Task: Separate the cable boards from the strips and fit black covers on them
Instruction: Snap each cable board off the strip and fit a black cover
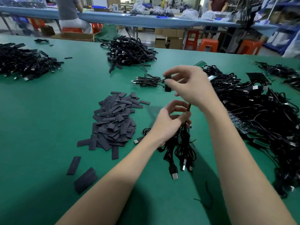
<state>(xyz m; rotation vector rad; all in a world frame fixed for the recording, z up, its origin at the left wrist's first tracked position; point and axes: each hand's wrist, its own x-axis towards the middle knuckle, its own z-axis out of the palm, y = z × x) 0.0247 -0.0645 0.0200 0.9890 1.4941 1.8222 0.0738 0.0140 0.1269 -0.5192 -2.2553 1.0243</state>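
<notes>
Green table mat (48,111), plain and unpatterned, across the whole near surface. Matte charcoal-black covers (113,120) heaped left of centre, a few strays nearer. Glossy black cables (259,114) piled at right, with silver plug tips and dark green circuit strips (240,125) showing through. More black cable heaps at far centre (129,52) and far left (24,62). Black bundle with silver USB plugs (178,148) hanging under the left hand (168,125); small black covered board (168,83) at the right hand (191,88). Pale blue cloth on the far bench (146,20). Orange-red stools (208,45) beyond the table, tan cardboard boxes (168,38) beside them.
</notes>
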